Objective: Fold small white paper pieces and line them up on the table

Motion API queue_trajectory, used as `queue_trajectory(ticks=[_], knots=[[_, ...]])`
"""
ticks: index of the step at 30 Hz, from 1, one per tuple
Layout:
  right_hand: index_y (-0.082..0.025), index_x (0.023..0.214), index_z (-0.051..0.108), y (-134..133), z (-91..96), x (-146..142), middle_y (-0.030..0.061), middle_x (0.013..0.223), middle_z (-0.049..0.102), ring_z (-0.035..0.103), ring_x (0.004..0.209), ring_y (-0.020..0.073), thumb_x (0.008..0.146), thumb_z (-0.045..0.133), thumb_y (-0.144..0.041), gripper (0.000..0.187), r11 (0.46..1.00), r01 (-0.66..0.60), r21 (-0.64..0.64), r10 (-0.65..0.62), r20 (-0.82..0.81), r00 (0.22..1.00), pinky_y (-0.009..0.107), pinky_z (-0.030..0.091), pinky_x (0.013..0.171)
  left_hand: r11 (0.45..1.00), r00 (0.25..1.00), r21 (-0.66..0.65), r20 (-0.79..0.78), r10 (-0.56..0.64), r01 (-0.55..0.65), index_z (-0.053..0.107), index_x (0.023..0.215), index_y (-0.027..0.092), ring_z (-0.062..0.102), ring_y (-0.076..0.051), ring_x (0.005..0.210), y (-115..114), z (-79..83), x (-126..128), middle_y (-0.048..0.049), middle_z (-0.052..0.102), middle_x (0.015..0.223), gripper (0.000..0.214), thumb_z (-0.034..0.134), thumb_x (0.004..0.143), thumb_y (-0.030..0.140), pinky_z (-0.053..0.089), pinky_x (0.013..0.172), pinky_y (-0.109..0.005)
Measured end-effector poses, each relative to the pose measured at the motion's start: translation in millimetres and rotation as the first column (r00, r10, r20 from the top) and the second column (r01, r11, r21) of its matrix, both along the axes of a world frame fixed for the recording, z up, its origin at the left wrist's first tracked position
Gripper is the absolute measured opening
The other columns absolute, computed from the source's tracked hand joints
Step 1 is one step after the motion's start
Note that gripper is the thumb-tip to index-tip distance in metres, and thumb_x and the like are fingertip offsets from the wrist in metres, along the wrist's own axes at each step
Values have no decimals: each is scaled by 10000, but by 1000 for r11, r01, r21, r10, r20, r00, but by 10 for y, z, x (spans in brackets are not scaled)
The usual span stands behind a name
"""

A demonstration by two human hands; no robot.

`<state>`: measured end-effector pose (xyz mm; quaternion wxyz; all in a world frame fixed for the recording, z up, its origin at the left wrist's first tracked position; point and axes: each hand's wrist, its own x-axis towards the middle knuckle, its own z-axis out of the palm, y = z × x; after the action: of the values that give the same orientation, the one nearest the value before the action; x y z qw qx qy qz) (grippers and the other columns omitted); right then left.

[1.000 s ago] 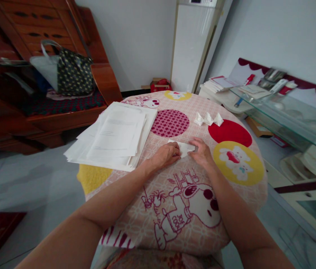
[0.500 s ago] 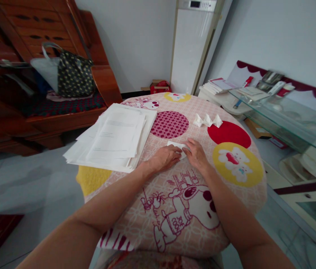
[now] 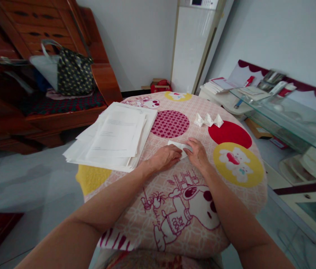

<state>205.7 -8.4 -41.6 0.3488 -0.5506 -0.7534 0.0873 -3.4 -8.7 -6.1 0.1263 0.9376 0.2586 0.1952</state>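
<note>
A small folded piece of white paper [image 3: 185,153] lies on the round table between my hands. My left hand [image 3: 166,156] holds its left side, with the fingers bent and pressed together over it. From the other side, my right hand [image 3: 198,153] grips the paper's right part with curled fingers and thumb. The two hands nearly meet, and they cover much of the paper. Beyond them stand three small folded white paper shapes [image 3: 208,120] in a row. To the left lies a stack of white paper sheets [image 3: 115,134], some with printed lines.
A patterned cloth [image 3: 158,194] covers the table. On the right is a glass shelf [image 3: 295,119] with assorted items near it. A wooden bench [image 3: 101,82] at the left holds a dark patterned bag [image 3: 75,74]. A red box [image 3: 160,86] sits on the floor behind the table.
Both hands stay on the paper in nearly the same place. The right thumb has shifted slightly, and a little more paper shows between the hands. The view has moved a touch.
</note>
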Motion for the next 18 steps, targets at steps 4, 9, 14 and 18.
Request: queue_trajectory(ticks=[4,9,14,18], knots=[[-184,1055,732,13,0,14,158,1295,661,586,1241,320,843,638,-222,235,1000,0,-18,0,-10,1000,512,437,1115,1000,1000,-3,-14,-6,6,733,931,157,683,-198,1009,1,-13,-4,-107,735,1069,196,539,956,171,556,925,-329],[-197,1030,737,16,-11,14,145,1312,654,582,1254,315,839,639,-214,215,999,-11,-32,11,-4,1000,508,430,1119,1000,999,-2,-32,29,-29,733,937,165,679,-205,1033,-1,-27,-10,-105,724,1137,174,559,948,177,552,930,-324],[-191,1008,734,31,-15,7,151,1302,651,584,1250,319,823,665,-211,198,999,-6,-38,5,-2,1000,506,439,1113,1000,999,3,-32,25,-25,728,926,162,676,-206,1032,4,-42,-7,-108,721,1142,174,557,952,178,554,917,-324],[-175,1017,724,26,-24,6,170,1299,645,585,1247,323,832,654,-186,198,1000,-18,-6,18,26,999,507,448,1105,1000,999,2,-33,25,-25,729,927,166,681,-196,1008,1,-38,-6,-104,726,1113,178,553,954,178,559,906,-317]])
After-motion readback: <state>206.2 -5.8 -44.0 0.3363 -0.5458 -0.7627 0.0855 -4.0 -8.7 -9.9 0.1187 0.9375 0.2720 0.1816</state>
